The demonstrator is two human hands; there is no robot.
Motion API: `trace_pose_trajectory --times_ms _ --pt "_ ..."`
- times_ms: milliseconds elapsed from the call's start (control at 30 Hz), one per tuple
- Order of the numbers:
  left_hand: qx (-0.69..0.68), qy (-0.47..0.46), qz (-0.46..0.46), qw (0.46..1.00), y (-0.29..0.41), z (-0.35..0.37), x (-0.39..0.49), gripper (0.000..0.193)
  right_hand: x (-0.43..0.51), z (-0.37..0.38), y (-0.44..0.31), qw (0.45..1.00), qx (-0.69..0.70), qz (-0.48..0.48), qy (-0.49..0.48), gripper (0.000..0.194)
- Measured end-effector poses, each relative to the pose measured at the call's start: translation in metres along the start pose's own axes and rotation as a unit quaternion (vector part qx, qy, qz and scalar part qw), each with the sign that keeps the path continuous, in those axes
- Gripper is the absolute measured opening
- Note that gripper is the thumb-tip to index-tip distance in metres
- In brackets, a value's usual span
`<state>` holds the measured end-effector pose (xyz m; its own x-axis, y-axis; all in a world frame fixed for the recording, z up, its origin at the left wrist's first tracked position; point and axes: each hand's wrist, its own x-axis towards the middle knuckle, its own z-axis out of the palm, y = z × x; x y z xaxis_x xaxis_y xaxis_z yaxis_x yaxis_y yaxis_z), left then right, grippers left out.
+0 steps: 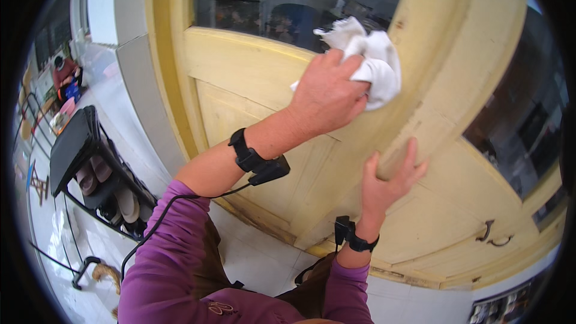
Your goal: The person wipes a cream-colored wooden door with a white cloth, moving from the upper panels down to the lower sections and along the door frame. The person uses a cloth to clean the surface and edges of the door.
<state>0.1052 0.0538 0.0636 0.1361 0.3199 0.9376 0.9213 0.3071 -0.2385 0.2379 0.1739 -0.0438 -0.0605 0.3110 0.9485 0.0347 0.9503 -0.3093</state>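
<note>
My left hand (330, 92) is closed around a bunched white cloth (380, 65). The cloth lies against the lower edge of a glass pane (288, 4) and the stile beside it on a yellow wooden door (252, 58). Lower and to the right, my right hand (391, 182) holds nothing, its fingers spread in front of the yellow wood; whether they touch it is unclear. Both wrists wear black straps with small black devices, and a black cable runs along my left sleeve.
A black shoe rack (103, 180) with several shoes stands at left. Behind it a person (66, 74) sits low near a pink basin (68, 106). Metal handles (485, 230) stick out from the yellow wood at right. Pale floor tiles (256, 238) lie beneath me.
</note>
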Motion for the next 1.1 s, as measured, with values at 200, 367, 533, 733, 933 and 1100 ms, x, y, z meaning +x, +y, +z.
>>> trace_pose_trajectory --times_ms 200,367,533,733,933,1100 --pt "-0.001 0.066 0.019 0.998 -0.042 -0.007 -0.021 0.010 -0.001 0.001 -0.001 0.997 -0.072 -0.001 0.000 0.071" --pt "0.061 0.052 -0.008 0.997 -0.110 -0.047 -0.055 0.009 -0.002 0.006 -0.002 0.997 -0.075 -0.019 0.030 0.069" --pt "0.165 0.042 -0.065 0.983 -0.184 -0.080 -0.089 0.011 -0.004 0.011 -0.004 0.993 -0.100 -0.036 0.057 0.066" --pt "0.275 0.006 -0.145 0.951 -0.247 -0.123 -0.112 0.015 -0.005 0.012 -0.006 0.991 -0.109 -0.032 0.069 0.064" --pt "0.191 0.149 -0.172 0.955 -0.277 -0.139 -0.077 0.016 -0.004 0.012 -0.008 0.993 -0.092 -0.013 0.072 0.065" --pt "0.343 0.165 -0.143 0.914 -0.331 -0.154 0.010 0.021 -0.006 0.012 -0.008 0.992 -0.105 -0.002 0.068 0.065"
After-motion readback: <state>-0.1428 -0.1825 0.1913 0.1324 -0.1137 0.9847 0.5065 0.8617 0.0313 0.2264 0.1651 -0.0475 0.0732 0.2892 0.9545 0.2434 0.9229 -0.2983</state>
